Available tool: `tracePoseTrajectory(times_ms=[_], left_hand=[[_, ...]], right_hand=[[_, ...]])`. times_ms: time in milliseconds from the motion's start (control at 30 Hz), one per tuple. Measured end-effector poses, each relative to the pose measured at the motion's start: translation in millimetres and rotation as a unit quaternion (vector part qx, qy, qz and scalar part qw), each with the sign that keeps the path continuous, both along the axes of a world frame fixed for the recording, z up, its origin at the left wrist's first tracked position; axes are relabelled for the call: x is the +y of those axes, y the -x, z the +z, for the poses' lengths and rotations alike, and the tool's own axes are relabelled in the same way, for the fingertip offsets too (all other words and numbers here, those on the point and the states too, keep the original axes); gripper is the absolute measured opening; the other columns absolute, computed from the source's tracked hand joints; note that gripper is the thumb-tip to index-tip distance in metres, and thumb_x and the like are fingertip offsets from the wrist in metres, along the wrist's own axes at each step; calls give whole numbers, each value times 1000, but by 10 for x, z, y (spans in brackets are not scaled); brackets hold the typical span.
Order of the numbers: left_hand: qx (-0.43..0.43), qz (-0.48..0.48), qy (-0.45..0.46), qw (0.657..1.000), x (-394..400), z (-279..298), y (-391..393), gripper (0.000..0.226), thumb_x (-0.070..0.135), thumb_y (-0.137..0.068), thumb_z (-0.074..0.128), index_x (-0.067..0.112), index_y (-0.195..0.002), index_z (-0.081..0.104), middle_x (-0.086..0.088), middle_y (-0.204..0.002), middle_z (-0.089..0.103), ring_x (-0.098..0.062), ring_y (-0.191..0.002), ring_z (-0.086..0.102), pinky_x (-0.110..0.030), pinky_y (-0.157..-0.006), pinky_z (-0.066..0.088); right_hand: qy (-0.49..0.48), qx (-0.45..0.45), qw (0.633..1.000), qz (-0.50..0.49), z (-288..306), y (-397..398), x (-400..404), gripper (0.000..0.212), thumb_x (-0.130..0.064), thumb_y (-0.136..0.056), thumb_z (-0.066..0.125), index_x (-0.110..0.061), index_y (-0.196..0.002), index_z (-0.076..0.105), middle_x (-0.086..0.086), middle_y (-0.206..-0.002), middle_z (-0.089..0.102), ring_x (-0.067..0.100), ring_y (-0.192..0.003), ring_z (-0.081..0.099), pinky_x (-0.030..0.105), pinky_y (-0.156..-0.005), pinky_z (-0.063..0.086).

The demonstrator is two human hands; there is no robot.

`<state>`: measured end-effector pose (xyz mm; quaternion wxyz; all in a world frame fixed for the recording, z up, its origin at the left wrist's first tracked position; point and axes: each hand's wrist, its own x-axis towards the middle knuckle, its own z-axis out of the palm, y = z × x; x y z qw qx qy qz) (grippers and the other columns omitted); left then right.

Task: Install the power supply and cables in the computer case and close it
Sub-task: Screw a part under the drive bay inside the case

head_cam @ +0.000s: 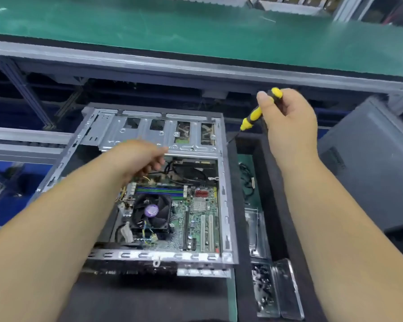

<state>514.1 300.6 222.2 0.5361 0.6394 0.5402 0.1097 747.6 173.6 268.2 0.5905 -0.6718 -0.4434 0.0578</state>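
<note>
Dark foam covers the surface (pixel 149 298) I work at, with a green-topped bench running across behind it. The computer case (pixel 149 255) lies open on its side on that foam, under my left hand (pixel 137 159) and down-left of my right hand (pixel 289 119). Judging by what shows, the job is far from over: I can see no power supply box in the case, the side is off, and loose cables (pixel 179 163) trail near the drive bracket (pixel 163 131). Inside, the green board (pixel 196 219) is in, with its black fan (pixel 149 212) and memory sticks (pixel 159 190) seated. My left hand reaches in over the top edge of the board with fingers loosely curled; it is blurred, so I cannot tell whether it holds anything. My right hand grips a yellow-and-black screwdriver (pixel 254 117), tip pointing down toward the case's far right corner. Below my right arm lie trays of small screws (pixel 263 289). A grey panel (pixel 368 163) stands right of that hand, perhaps the case's cover.
</note>
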Motion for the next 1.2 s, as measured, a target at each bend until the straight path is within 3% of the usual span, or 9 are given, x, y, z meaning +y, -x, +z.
tracePoseTrajectory(times_ms=[133, 267, 367, 433, 500, 733, 900, 1100, 1200], left_hand=[[-14, -63, -95, 993, -294, 122, -364, 34, 38, -91, 61, 17, -66, 68, 5, -61, 68, -10, -55, 51, -28, -61, 41], [-4, -155, -166, 974, -671, 123, -786, 23, 41, -90, 61, 28, -72, 68, 11, -74, 72, -6, -66, 63, -27, -65, 47], [11, -201, -209, 957, -897, 48, -1075, 21, 42, -89, 61, 27, -74, 67, 8, -75, 70, -7, -59, 58, -25, -59, 47], [11, -212, -213, 954, -1017, -21, -1242, 18, 40, -89, 62, 29, -76, 66, 8, -74, 67, -5, -54, 52, -25, -55, 44], [34, -224, -244, 943, -1110, -87, -1389, 14, 39, -88, 62, 30, -78, 66, 12, -75, 65, -2, -63, 55, -25, -61, 43], [188, -329, -399, 835, -1218, -313, -1680, 14, 40, -92, 54, 30, -96, 63, 9, -94, 62, -17, -92, 57, -35, -76, 50], [273, -378, -391, 794, -1177, -437, -1744, 13, 42, -91, 53, 31, -91, 60, 9, -90, 59, -18, -89, 57, -32, -69, 46], [310, -388, -392, 775, -1167, -475, -1779, 10, 41, -89, 56, 33, -84, 56, 11, -86, 57, -15, -81, 53, -29, -63, 37], [316, -382, -386, 778, -1167, -474, -1779, 8, 41, -88, 57, 33, -86, 58, 11, -87, 57, -15, -81, 53, -29, -64, 38]], right_hand=[[29, 39, 999, -8, -223, -252, -346, 25, -32, -96, 59, -19, -75, 52, -25, -55, 57, -8, -53, 54, 2, -51, 35], [84, 45, 995, -11, -432, -492, -640, 27, -41, -92, 57, -26, -71, 49, -11, -70, 71, -4, -52, 54, 9, -49, 35], [164, 13, 986, -20, -644, -722, -813, 31, -49, -89, 56, -22, -73, 51, -9, -70, 66, 0, -55, 47, 25, -55, 36], [217, -17, 976, -13, -789, -858, -890, 34, -51, -87, 58, -23, -70, 49, -15, -65, 58, 2, -56, 44, 29, -55, 36], [265, -68, 962, -4, -925, -964, -944, 35, -51, -86, 60, -23, -68, 48, -18, -62, 54, 3, -58, 47, 30, -54, 36], [352, -147, 923, 48, -1284, -1165, -930, 28, -51, -87, 62, -27, -75, 53, -2, -72, 59, 24, -80, 54, 32, -61, 40], [375, -196, 903, 72, -1456, -1186, -873, 31, -50, -89, 62, -23, -76, 53, 1, -74, 59, 26, -90, 51, 41, -74, 50], [377, -275, 879, 100, -1746, -1207, -809, 31, -50, -88, 64, -20, -81, 58, -7, -64, 39, 24, -80, 41, 37, -72, 41], [385, -303, 864, 118, -1872, -1223, -786, 32, -53, -89, 61, -21, -85, 60, -6, -68, 47, 23, -88, 47, 37, -75, 38]])
